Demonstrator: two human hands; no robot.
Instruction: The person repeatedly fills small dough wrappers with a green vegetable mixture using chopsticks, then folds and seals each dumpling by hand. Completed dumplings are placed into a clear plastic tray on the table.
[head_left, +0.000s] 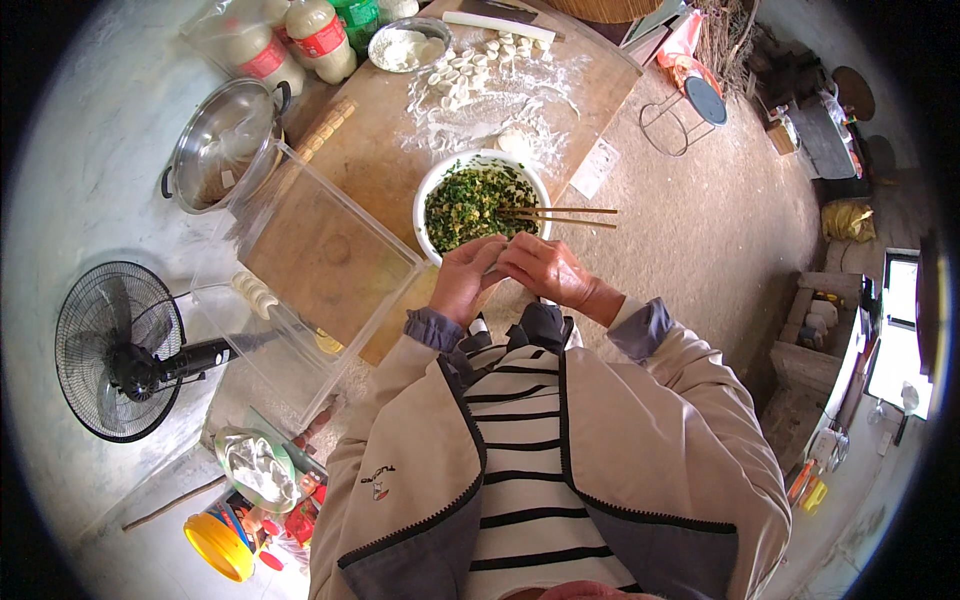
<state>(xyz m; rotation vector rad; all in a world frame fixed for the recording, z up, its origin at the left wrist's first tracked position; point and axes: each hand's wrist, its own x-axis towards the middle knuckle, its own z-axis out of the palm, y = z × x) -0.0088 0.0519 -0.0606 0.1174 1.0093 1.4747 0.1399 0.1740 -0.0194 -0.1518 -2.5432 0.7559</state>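
Note:
My left hand (466, 276) and my right hand (551, 268) meet at the near rim of a white bowl (418, 217). Their fingertips are pinched together around a small piece of dough, mostly hidden by the fingers. Chopped greens mixed with yellow bits, a filling (476, 199), fill the bowl. A pair of wooden chopsticks (581, 216) rests in it, the ends sticking out to the right. Just beyond the rim lies a flat round dough wrapper (514, 141). Farther back, several small dough pieces (457, 75) are scattered on the floured wooden board (375, 150).
Left of the bowl stands a clear plastic box (352, 202), with a row of dumplings (255, 294) seen through it. Behind are a steel pot (225, 142), a bowl of flour (409, 49) and a white rolling pin (499, 26). A black fan (120, 352) stands left, a stool (705, 101) right.

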